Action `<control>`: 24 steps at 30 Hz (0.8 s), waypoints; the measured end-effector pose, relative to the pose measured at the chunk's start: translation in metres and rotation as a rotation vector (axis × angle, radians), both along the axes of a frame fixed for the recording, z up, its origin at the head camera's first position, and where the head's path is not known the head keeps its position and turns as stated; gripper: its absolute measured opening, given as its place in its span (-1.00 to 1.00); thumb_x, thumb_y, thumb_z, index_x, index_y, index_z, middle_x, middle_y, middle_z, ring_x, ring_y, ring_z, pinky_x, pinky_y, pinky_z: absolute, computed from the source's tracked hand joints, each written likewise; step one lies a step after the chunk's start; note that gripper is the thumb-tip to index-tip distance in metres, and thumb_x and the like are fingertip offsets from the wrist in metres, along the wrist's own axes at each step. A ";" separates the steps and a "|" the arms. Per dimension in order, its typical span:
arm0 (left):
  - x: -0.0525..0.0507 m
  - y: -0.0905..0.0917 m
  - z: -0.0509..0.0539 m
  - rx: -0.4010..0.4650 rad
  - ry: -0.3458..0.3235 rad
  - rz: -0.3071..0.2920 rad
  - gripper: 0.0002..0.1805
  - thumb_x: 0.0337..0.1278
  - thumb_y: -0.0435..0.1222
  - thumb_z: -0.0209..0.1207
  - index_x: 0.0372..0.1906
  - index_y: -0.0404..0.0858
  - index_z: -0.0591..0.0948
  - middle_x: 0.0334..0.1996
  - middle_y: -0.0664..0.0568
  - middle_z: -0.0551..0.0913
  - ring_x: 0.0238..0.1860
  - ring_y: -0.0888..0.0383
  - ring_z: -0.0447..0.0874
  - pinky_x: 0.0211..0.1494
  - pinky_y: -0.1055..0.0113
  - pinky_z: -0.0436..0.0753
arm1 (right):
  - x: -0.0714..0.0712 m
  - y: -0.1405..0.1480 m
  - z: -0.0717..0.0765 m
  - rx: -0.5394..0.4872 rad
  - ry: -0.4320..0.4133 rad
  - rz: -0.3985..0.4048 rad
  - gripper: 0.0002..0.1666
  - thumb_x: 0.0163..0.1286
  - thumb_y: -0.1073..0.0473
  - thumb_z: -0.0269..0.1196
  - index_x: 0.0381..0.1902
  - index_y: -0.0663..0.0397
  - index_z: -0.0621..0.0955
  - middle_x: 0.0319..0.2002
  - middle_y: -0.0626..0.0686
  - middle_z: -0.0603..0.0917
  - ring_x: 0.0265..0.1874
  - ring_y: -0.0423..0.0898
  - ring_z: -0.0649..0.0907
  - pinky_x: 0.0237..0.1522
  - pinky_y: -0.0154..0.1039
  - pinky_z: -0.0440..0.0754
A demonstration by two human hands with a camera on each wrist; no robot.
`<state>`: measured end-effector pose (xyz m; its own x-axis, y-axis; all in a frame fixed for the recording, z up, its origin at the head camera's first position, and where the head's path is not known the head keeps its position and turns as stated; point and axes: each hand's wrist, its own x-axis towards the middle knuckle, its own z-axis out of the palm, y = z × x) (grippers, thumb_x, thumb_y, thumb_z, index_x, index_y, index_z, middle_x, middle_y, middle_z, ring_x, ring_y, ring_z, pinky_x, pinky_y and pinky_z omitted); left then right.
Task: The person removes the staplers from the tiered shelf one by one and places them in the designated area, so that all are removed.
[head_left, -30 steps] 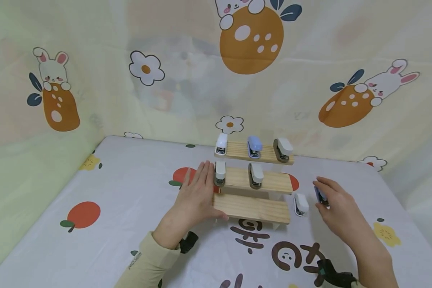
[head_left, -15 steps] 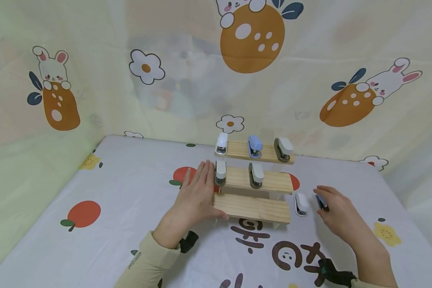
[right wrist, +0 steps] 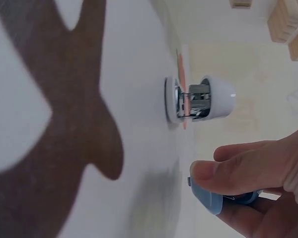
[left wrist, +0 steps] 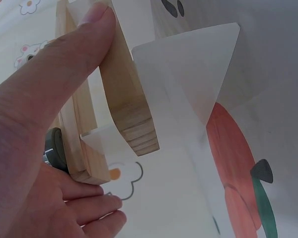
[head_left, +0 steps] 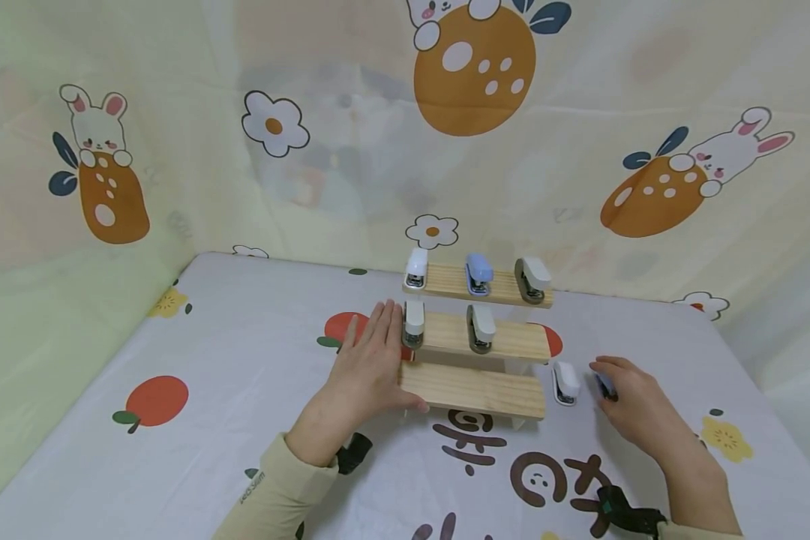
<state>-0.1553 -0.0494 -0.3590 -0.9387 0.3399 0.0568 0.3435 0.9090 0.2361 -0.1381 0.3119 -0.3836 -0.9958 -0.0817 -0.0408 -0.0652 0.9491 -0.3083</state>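
Note:
My right hand point(head_left: 637, 401) pinches a small blue stapler point(right wrist: 207, 197) between thumb and fingers, a little above the cloth at the right. Much of that stapler is hidden by the hand. Beside it, a white mini stapler point(head_left: 565, 384) stands on the cloth. My left hand point(head_left: 367, 375) lies along the left end of a three-step wooden rack point(head_left: 472, 388), fingers straight. Its thumb point(left wrist: 92, 37) touches the front plank. On the middle plank sit two grey-white staplers point(head_left: 481, 328). The back plank carries a white stapler point(head_left: 415, 268), a blue one point(head_left: 478, 274) and a grey-white one point(head_left: 532, 280).
Translucent supports point(left wrist: 188, 69) hold up the rack's planks. A printed cloth point(head_left: 256, 420) covers the table, and a patterned curtain point(head_left: 337, 187) rises behind and at the sides. Black wrist straps point(head_left: 628, 514) show at both wrists.
My right hand has come slightly down and nearer with the blue stapler, which the fingers now cover more. The left hand and the staplers on the rack stay in place.

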 end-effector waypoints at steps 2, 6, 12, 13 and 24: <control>0.000 0.000 0.001 0.001 -0.001 0.000 0.58 -0.55 0.32 0.53 0.56 -0.39 -0.05 0.59 -0.20 -0.02 0.61 -0.07 -0.10 0.60 -0.13 0.00 | 0.000 0.002 -0.002 -0.003 -0.006 0.002 -0.38 0.10 0.55 0.31 0.17 0.55 0.48 0.25 0.55 0.36 0.23 0.52 0.39 0.14 0.35 0.46; 0.001 0.000 0.001 0.003 -0.004 0.001 0.58 -0.54 0.31 0.54 0.56 -0.39 -0.05 0.59 -0.20 -0.03 0.62 -0.07 -0.11 0.61 -0.13 -0.01 | 0.000 0.004 -0.007 -0.003 -0.006 -0.002 -0.41 0.12 0.55 0.28 0.17 0.54 0.49 0.24 0.55 0.37 0.22 0.51 0.39 0.15 0.36 0.45; 0.001 0.001 0.001 0.004 -0.010 0.005 0.59 -0.54 0.31 0.54 0.57 -0.38 -0.07 0.59 -0.19 -0.03 0.62 -0.06 -0.11 0.60 -0.13 0.00 | -0.001 0.006 -0.009 0.009 -0.008 -0.017 -0.42 0.11 0.56 0.27 0.15 0.54 0.49 0.24 0.55 0.35 0.21 0.51 0.39 0.15 0.36 0.45; 0.001 0.001 0.001 0.003 -0.014 0.006 0.59 -0.54 0.31 0.54 0.57 -0.38 -0.08 0.59 -0.19 -0.04 0.62 -0.06 -0.12 0.60 -0.13 -0.01 | -0.001 0.006 -0.009 0.011 -0.007 -0.015 -0.43 0.10 0.56 0.27 0.14 0.54 0.50 0.24 0.55 0.35 0.21 0.51 0.39 0.14 0.36 0.45; 0.002 0.001 0.001 -0.004 -0.012 0.004 0.59 -0.53 0.31 0.53 0.57 -0.37 -0.08 0.59 -0.19 -0.04 0.62 -0.06 -0.11 0.60 -0.13 -0.01 | 0.000 0.007 -0.009 -0.006 -0.011 -0.015 -0.51 0.07 0.58 0.29 0.04 0.50 0.57 0.17 0.52 0.37 0.12 0.50 0.44 0.11 0.38 0.46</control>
<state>-0.1538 -0.0486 -0.3575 -0.9407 0.3362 0.0443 0.3369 0.9113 0.2368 -0.1378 0.3191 -0.3928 -0.9964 -0.0669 -0.0512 -0.0475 0.9480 -0.3148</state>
